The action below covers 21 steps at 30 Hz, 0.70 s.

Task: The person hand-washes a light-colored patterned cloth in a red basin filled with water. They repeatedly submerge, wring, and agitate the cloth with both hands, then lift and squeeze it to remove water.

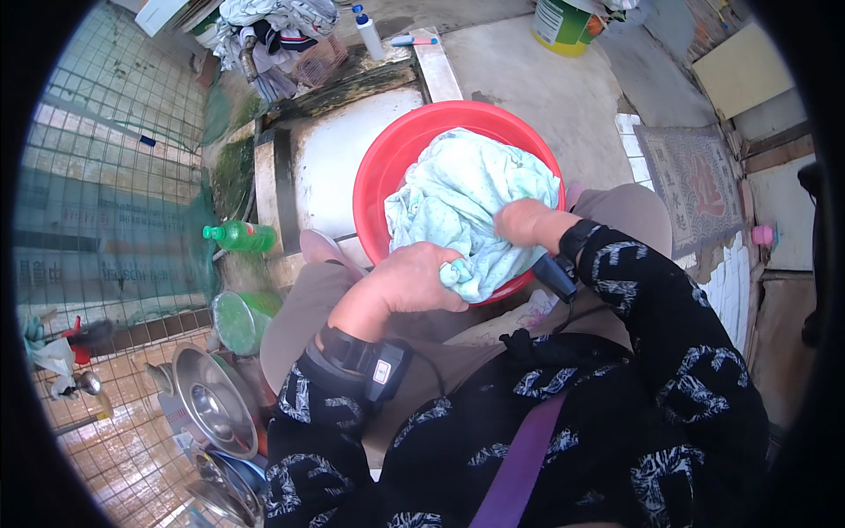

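Note:
A red plastic basin (376, 178) stands before me between my knees, holding a bunched pale-green patterned cloth (462, 178). At the basin's near left rim, my left hand (422, 277) grips a fold of this cloth between thumb and fingers. My right hand (525, 223) is pressed into the cloth on the right side, its fingers partly hidden, so its grip is unclear. Both wrists wear dark straps with black devices.
A green bottle (247, 236) lies at the left. Metal bowls (214, 402) lean against wire mesh at lower left. Beyond the basin are a white bottle (371, 39), a brush (414, 41), piled clothes (280, 30) and a green-yellow bucket (560, 26). A doormat (690, 178) lies right.

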Motion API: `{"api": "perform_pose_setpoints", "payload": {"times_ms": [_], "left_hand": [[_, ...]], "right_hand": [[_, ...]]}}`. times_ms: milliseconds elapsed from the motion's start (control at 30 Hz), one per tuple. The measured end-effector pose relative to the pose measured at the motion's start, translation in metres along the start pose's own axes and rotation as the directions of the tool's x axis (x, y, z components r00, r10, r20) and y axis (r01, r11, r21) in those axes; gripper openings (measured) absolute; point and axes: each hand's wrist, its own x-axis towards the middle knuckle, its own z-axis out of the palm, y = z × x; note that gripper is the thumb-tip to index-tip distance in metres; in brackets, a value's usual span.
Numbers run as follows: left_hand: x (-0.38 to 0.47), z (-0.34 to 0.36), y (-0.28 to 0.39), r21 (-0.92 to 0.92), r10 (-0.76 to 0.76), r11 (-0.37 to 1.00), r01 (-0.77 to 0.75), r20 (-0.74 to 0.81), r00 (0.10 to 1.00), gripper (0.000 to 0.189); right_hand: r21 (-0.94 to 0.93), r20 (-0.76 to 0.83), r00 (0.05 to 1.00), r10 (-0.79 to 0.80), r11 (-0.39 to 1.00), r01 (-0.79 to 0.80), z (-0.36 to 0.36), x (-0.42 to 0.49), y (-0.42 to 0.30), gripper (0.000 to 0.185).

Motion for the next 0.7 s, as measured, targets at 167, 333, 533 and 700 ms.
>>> {"api": "perform_pose_setpoints", "payload": {"times_ms": [167,333,533,700], "left_hand": [[0.002,0.001,0.006,-0.075,0.083,0.994,-0.083,0.0,0.997,0.051],[-0.006,0.004,0.013,-0.054,0.146,0.988,-0.147,-0.024,0.989,0.047],[-0.015,0.001,0.011,-0.003,0.134,0.991,-0.134,-0.044,0.99,0.055],[-0.01,0.0,0.011,0.008,0.124,0.992,-0.124,-0.016,0.992,0.06]], "right_hand": [[0.197,-0.351,0.928,0.127,0.979,-0.06,-0.042,0.002,0.006,0.023],[0.248,-0.217,0.966,-0.141,0.949,0.194,-0.02,0.01,-0.024,0.034],[0.044,0.142,0.974,0.177,0.982,-0.185,0.025,0.018,-0.033,0.047],[-0.048,0.173,0.984,0.045,0.998,-0.037,-0.002,0.025,-0.03,0.031]]}}
